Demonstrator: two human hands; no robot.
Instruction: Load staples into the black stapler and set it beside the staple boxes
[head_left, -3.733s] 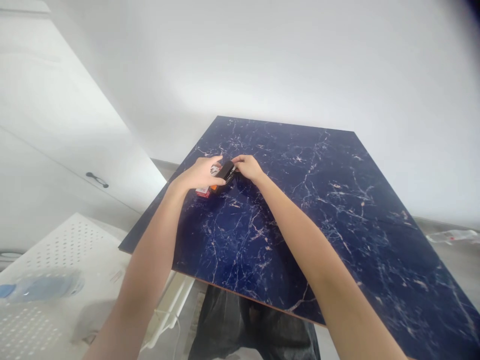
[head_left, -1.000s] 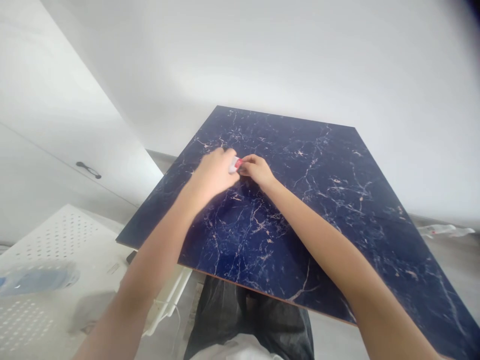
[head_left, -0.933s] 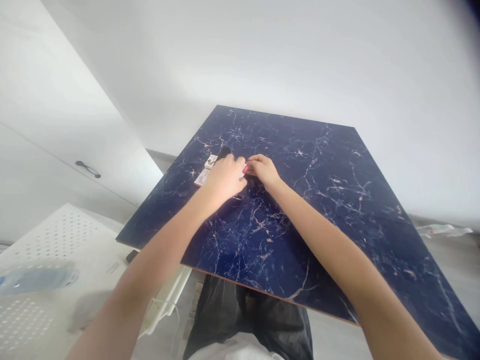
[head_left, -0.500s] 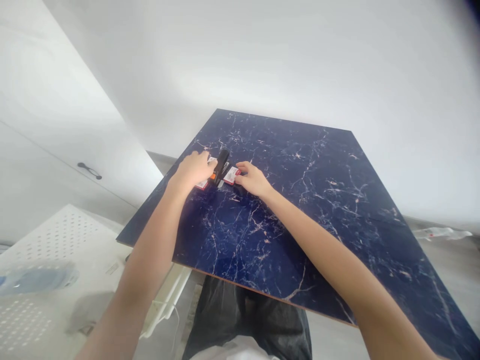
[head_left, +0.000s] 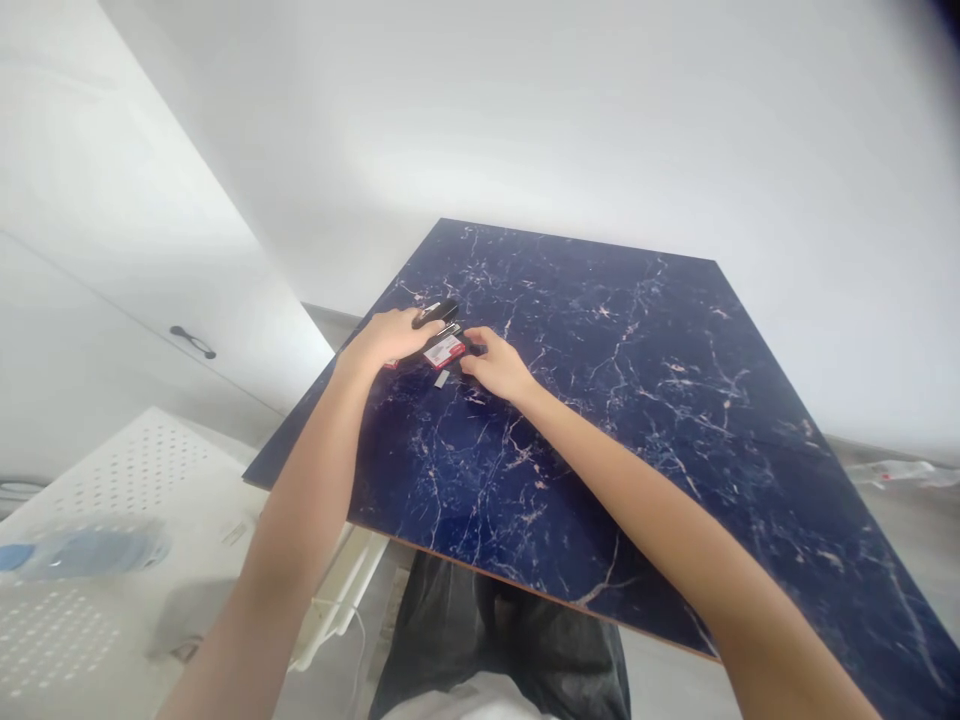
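Observation:
My left hand (head_left: 394, 338) is closed around a black stapler (head_left: 444, 310), its thumb lying along the stapler's side. Just in front of the stapler is a small red-and-white box (head_left: 445, 350). A bit of red and white also shows under my left hand; what it belongs to is mostly hidden. My right hand (head_left: 497, 366) is at the right end of the stapler and box, its fingers curled at a dark part there. The small grip is hard to make out. A short grey strip (head_left: 442, 379), like a row of staples, lies on the table nearer me.
The dark blue marble-patterned table (head_left: 585, 420) stands by a white wall. Left of it is a white perforated surface with a clear plastic bottle (head_left: 97, 550). A white cabinet door has a dark handle (head_left: 193, 342). Clear plastic (head_left: 900, 474) lies beyond the right edge.
The stapler has turned from pointing away from me to lying more sideways. The box now shows farther left, and the grey strip is more exposed. Both hands have shifted slightly.

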